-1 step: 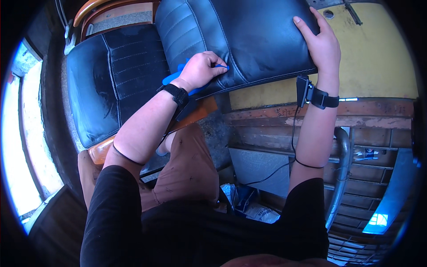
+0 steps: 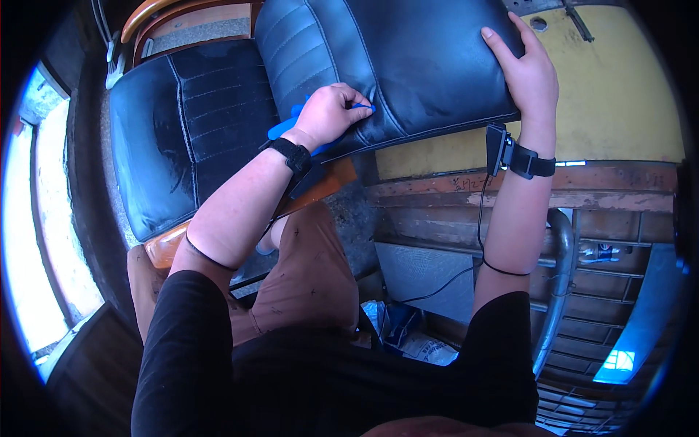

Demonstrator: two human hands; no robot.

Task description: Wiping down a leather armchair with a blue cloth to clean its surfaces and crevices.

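Observation:
My left hand (image 2: 331, 114) is closed in a pinch on a bright blue thing (image 2: 279, 130). Its thick, handle-like ends stick out behind the hand, and a small blue tip shows at the fingertips; the rest is hidden in the palm. That tip meets the stitched seam near the front edge of a black leather-like seat cushion (image 2: 437, 62). At the cushion's right side, my right hand (image 2: 530, 73) grips the edge, thumb on the top face, some fingers out of sight. A strap with a small black device and cable circles the right wrist.
Left of the cushion stands a black padded chair seat (image 2: 226, 109) with a wooden frame (image 2: 166, 247). The cushion overlaps a yellow board (image 2: 619, 80). Below it are a wooden beam (image 2: 619, 177), a bent metal pipe (image 2: 562, 255) and a metal rack (image 2: 604, 313). Bags (image 2: 429, 349) lie underneath.

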